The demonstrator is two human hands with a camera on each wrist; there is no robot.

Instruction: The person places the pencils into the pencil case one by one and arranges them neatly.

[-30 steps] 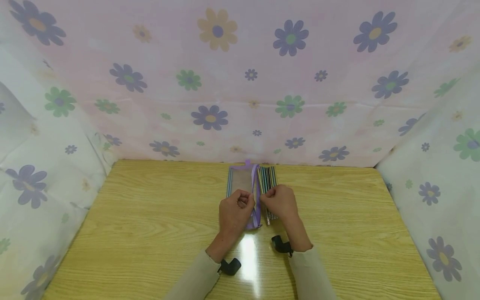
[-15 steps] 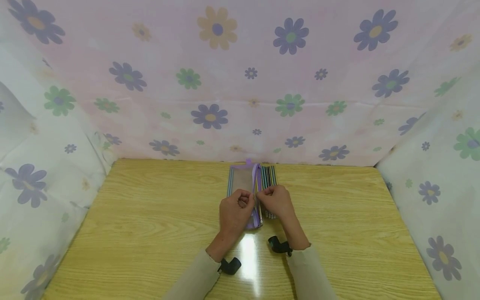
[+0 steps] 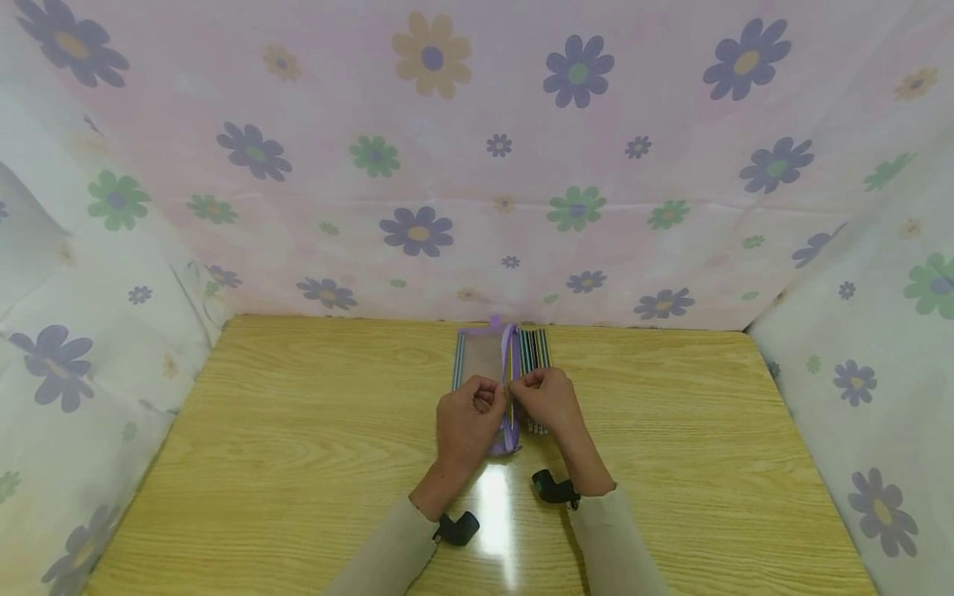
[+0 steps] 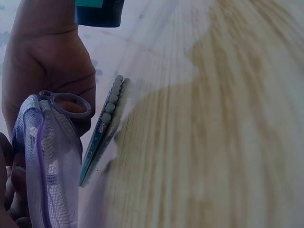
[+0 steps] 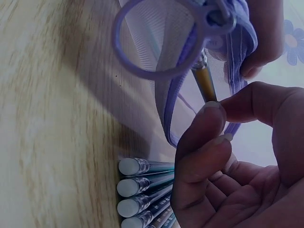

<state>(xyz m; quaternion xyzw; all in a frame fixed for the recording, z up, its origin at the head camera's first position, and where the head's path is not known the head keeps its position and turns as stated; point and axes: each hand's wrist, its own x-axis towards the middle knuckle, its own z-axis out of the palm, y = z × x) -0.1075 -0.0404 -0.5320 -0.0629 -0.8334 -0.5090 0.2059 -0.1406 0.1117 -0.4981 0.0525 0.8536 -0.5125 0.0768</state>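
Note:
A purple-edged mesh pencil pouch lies unzipped near the table's back edge, with striped pencils along its left side. My left hand pinches the edge of its opening. In the right wrist view, my right hand pinches a yellow pencil between thumb and fingers. Its metal-banded end is inside the opening, its tip hidden behind the zipper's purple ring. Beside the pouch, below my right hand, several striped pencils lie in a row, their white erasers facing me.
The wood-grain table spreads out to both sides. Flower-print cloth hangs behind it and along the left and right. Black wrist cameras are strapped to both wrists.
My right hand has moved left with the yellow pencil, from beside the pouch into its opening. The left hand has stayed on the pouch's edge.

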